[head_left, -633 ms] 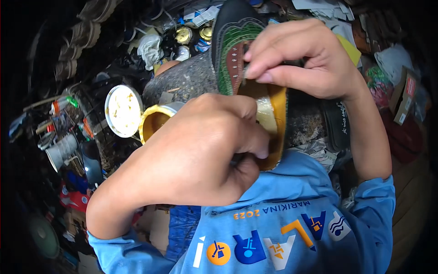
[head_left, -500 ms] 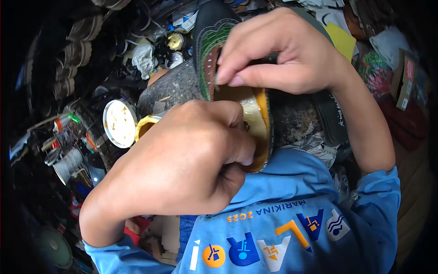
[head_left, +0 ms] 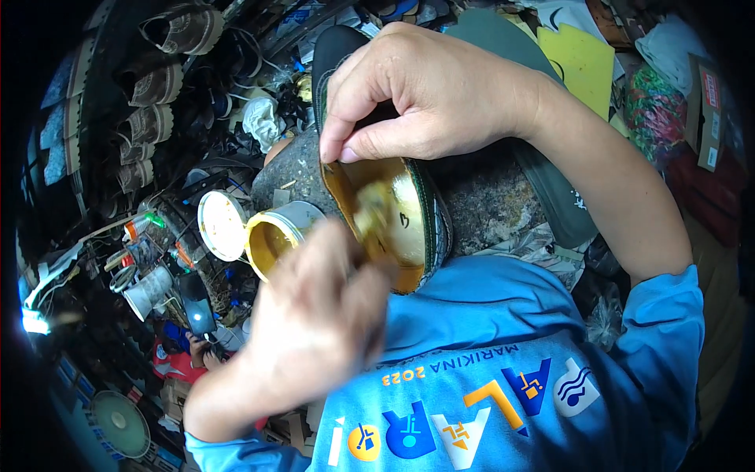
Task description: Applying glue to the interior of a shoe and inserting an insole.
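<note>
A shoe upper [head_left: 442, 228] with a dark, green-edged rim lies across a worn grey block in front of me, its inside coated shiny yellow. My right hand [head_left: 417, 94] is closed, thumb and fingers pinching the upper's edge at its far left. Over the opening, my left hand [head_left: 318, 295] is blurred by motion, fingers curled on a short brush [head_left: 373, 211] with yellow, glue-smeared bristles. The brush head sits against or just above the yellow lining; contact is too blurred to tell. Beside that hand stands an open can [head_left: 287, 224] of yellow glue.
The can's white lid [head_left: 222, 226] tilts out to its left. Shoes [head_left: 149, 82] line a rack at far left. A yellow sheet [head_left: 578, 67] lies at back right. Another person in red [head_left: 185, 358] is at lower left. Scraps and tools crowd the floor.
My left hand has pulled back toward the lower left, uncovering the can and the yellow inside. My right hand has shifted left with the pinched edge, and the upper has turned.
</note>
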The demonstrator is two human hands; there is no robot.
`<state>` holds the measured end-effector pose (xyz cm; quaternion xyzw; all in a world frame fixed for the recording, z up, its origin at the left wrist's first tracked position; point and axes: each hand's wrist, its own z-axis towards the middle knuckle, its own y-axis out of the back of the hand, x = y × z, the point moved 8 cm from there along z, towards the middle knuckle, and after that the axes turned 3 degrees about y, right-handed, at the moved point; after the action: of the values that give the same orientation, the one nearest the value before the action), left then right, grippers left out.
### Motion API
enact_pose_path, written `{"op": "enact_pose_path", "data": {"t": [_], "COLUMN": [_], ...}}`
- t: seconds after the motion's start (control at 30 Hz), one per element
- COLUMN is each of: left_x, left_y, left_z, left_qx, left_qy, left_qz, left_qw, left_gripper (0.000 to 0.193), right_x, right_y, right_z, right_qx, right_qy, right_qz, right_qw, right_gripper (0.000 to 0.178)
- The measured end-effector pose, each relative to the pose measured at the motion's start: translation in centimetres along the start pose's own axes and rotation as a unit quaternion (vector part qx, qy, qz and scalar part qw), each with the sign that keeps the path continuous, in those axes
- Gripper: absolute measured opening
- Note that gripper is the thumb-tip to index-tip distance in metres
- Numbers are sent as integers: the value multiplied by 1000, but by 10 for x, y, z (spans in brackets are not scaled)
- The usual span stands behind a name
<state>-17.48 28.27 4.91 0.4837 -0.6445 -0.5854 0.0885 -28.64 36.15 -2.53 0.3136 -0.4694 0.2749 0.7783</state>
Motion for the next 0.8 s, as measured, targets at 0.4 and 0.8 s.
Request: {"op": "enact_pose_path", "data": {"t": [0.4, 0.8], "left_x": [6, 38], "left_y": [2, -17], "left_z": [-35, 13], "left_qx": [-257, -267], "left_qy": [149, 165], "left_qz": [-36, 54], "left_qw": [954, 948], "left_gripper": [24, 7], "right_x": [0, -6], "right_y": [2, 2], "right_z": [7, 10], "right_qx": [68, 54], "right_qy": [-17, -63], "right_qz": [-14, 21], "right_qw": [997, 996], "right_gripper": [14, 17]}}
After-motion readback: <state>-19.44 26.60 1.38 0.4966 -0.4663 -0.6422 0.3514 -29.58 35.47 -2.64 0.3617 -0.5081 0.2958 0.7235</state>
